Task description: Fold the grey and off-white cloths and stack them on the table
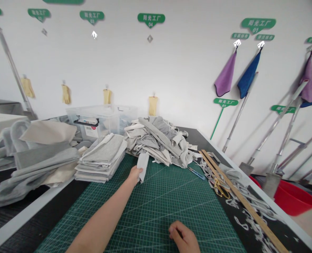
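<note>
My left hand reaches far across the green cutting mat and grips the lower end of a grey fabric piece that hangs out of a loose heap of grey fabric pieces. My right hand rests with curled fingers on the mat near its front edge and holds nothing that I can see. A neat stack of folded grey pieces lies just left of my left hand.
A long wooden ruler, gold scissors, a blue snipper and white trimmings lie on the right. Bigger grey cloth is piled at the left. A clear plastic bin stands behind; a red basin sits on the floor.
</note>
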`<action>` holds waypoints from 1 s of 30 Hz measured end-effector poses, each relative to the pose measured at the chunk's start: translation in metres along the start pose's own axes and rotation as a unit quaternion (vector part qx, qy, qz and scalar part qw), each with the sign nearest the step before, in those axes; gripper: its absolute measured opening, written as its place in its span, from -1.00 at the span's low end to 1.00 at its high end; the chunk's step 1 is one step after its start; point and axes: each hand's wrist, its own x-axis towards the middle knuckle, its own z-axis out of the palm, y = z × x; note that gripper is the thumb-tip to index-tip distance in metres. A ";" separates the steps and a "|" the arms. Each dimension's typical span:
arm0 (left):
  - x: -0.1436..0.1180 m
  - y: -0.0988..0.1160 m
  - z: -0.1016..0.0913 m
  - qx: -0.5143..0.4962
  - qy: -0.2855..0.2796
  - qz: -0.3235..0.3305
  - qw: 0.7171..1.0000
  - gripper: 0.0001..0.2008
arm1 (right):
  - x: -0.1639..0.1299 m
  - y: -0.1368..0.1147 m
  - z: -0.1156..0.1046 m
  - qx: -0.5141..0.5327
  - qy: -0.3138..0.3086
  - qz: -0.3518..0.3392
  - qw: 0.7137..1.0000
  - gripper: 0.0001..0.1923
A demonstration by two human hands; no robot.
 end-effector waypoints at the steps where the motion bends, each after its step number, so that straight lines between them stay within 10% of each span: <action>1: -0.002 0.000 -0.001 0.000 -0.002 0.000 1.000 -0.79 | -0.001 -0.003 -0.001 -0.001 -0.005 0.002 1.000 -0.71; 11: -0.057 0.000 -0.024 0.003 -0.043 -0.037 0.998 -0.75 | -0.007 -0.012 -0.005 0.015 0.005 0.006 1.000 -0.73; 26: -0.221 -0.001 -0.065 -0.068 -0.122 -0.230 0.963 -0.57 | -0.011 -0.018 -0.006 0.020 0.021 0.002 1.000 -0.72; 30: -0.241 -0.010 -0.074 0.009 -0.149 -0.193 0.970 -0.62 | -0.011 -0.018 -0.005 0.011 0.021 0.006 1.000 -0.72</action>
